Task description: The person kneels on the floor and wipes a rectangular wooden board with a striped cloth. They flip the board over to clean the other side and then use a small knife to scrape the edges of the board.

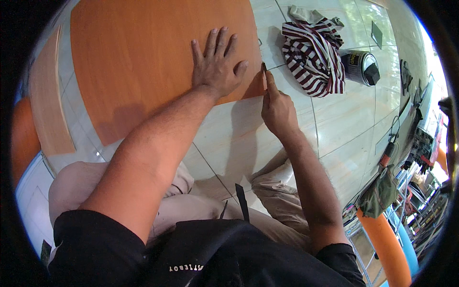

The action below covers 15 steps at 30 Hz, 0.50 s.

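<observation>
A large orange-brown wood-grain board (158, 62) lies on the floor in front of me. My left hand (215, 69) rests flat on it with spread fingers, near its right side, and holds nothing. My right hand (278, 107) is closed around a slim dark-tipped tool (264, 68), with the index finger stretched along it. The tip meets the board's right edge near the close corner. Most of the tool is hidden inside the hand, so its exact kind cannot be made out.
Right of the board, a maroon-and-white striped cloth (311, 57) lies crumpled against a tipped can (356, 67). A paler wood strip (48, 95) lies at the left. Farther right are a red-and-black tool (387, 154), a green bag (379, 193) and a cluttered rack (428, 201). Tiles (344, 138) cover the floor.
</observation>
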### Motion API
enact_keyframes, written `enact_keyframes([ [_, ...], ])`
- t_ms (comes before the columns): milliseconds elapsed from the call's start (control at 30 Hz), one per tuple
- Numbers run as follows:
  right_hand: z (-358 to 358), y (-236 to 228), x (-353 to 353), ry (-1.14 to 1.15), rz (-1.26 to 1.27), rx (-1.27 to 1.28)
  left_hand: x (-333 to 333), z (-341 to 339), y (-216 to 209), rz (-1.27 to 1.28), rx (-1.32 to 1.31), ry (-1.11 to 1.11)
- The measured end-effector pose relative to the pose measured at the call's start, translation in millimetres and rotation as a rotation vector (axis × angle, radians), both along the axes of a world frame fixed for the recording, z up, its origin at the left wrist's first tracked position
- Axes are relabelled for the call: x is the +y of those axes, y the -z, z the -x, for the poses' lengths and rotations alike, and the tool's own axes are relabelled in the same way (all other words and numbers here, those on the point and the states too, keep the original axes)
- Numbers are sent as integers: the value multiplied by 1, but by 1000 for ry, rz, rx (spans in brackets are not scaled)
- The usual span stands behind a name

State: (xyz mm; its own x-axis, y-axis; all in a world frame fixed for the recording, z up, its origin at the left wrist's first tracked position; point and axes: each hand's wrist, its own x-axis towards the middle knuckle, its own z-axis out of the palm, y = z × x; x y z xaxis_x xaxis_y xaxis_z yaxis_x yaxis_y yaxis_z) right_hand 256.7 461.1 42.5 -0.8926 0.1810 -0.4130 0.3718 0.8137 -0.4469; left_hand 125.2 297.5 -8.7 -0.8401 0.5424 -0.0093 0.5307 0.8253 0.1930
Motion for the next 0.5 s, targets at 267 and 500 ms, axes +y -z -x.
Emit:
enact_keyframes([
  [267,-6,0,1,-5,-37,43,0,1,-2,14,7,5],
  [500,-10,0,-4,37,-4,25,3,-1,-5,33,-6,-18],
])
